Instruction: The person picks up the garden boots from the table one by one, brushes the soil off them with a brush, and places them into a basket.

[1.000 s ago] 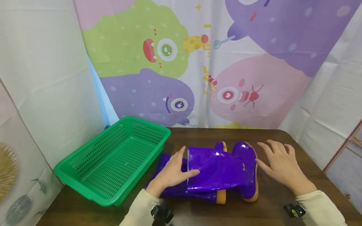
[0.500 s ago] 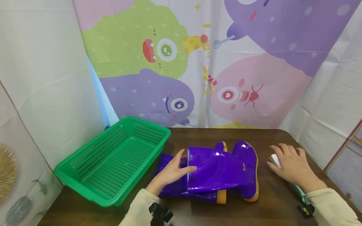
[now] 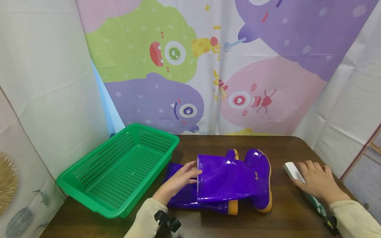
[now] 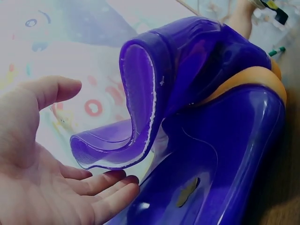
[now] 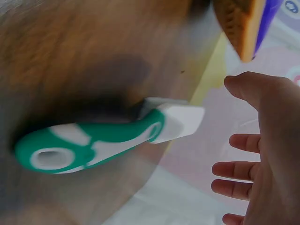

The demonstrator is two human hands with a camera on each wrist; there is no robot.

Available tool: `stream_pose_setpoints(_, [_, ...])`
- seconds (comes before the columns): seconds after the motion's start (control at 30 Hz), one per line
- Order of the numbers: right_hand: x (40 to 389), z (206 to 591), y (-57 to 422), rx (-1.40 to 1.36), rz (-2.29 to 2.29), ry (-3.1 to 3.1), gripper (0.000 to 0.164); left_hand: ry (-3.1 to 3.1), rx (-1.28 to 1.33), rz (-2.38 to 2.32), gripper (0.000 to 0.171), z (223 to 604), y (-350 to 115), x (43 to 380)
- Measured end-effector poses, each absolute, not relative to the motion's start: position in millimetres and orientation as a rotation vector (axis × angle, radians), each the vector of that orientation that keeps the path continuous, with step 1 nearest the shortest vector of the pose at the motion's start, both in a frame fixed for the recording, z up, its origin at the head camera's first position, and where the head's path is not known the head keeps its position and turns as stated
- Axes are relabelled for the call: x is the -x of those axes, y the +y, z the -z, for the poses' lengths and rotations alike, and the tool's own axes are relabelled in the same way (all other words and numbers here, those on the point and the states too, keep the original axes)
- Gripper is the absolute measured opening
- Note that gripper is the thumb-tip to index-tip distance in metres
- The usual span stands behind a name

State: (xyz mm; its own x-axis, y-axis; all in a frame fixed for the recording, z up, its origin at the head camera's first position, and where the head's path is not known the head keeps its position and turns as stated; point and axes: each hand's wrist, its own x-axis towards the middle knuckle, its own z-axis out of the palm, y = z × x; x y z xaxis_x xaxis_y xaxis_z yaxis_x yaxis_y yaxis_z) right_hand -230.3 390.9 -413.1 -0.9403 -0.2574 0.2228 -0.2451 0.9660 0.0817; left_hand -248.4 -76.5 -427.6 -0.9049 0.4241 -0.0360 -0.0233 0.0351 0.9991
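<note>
Two purple rain boots with yellow-orange soles lie one across the other on the table. The upper boot [image 3: 226, 178] points its shaft opening left, and the lower boot [image 3: 205, 205] is partly covered by it. At that opening is my left hand [image 3: 180, 181], thumb apart from loosely bent fingers [image 4: 112, 199] close under the rim; whether they touch it I cannot tell. Farther right, my right hand [image 3: 319, 181] hovers with spread fingers over a scrub brush [image 3: 294, 172]. The brush has a white head and a green-and-white handle [image 5: 117, 136]; in the right wrist view a gap separates hand and brush.
A green plastic basket [image 3: 68, 180] with slotted walls stands left of the boots. The dark wooden table [image 3: 276, 224] ends at a cartoon-print curtain [image 3: 166, 99] behind. White cloth hangs at both sides.
My right hand has moved right, away from the boot's sole, and the brush has come into view beneath it. My left hand has shifted slightly down and left at the boot opening.
</note>
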Motion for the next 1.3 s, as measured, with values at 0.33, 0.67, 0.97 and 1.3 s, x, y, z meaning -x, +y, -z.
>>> stream_pose_setpoints(0.33, [230.8,426.7,410.3,-0.277,0.026,-2.957,0.063,1.737,-0.366,-2.064,0.074,433.9,-77.7,252.4])
stream_pose_setpoints(0.67, [230.5,441.5,421.9,-0.280,0.027,-3.023,0.057,1.618,-0.396,-2.125,0.064,440.6,-76.0,253.6])
stream_pose_setpoints(0.97, [229.3,451.6,423.6,-0.260,0.020,-3.036,0.053,1.612,-0.422,-2.119,0.069,442.4,-73.9,253.5])
stream_pose_setpoints(1.3, [228.7,461.7,428.3,-0.217,-0.091,-3.091,0.044,1.596,-0.422,-2.129,0.069,441.4,-74.6,252.8])
